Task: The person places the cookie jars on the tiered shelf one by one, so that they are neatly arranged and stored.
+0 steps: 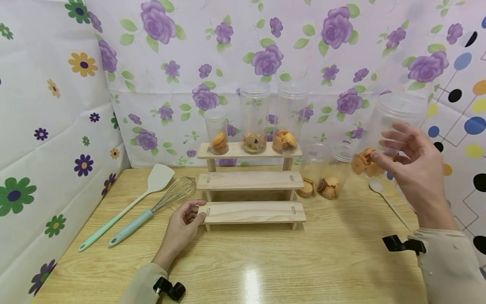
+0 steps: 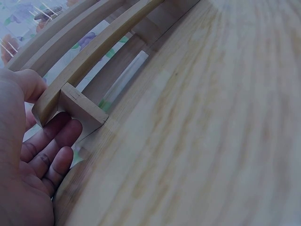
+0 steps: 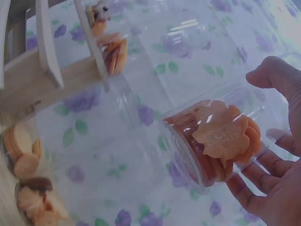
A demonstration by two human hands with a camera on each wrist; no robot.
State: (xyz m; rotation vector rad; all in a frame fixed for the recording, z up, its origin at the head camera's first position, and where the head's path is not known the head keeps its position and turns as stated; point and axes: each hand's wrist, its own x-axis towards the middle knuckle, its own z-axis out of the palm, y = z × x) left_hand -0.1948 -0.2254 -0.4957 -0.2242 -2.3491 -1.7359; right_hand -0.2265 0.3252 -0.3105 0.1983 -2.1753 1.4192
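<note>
**Right hand holds a jar aloft; left hand grips the stand**

From the head, the jar is off the table, between two and three o'clock from the stand. It tilts, its lid toward one o'clock and its biscuits at the low end. The clear wall fades into the flowered cloth, and the right hand covers part of it. Thumb and fingers clamp on the jar, though it is hard to say whether every fingertip touches. At eight o'clock, the left hand's fingers and thumb close on the end of the lowest shelf.

The right wrist view adds the jar's round base and the biscuits' scalloped edges; the hand and the frame edge cut off its far end. The left wrist view adds curled fingers by a leg of the stand, whose far end runs out of frame.

Three jars stand at twelve o'clock on the top shelf, two jars at three beside the stand. A spoon lies farther out at three; a whisk and a spatula lie at nine. Both sleeves are cut off below.
</note>
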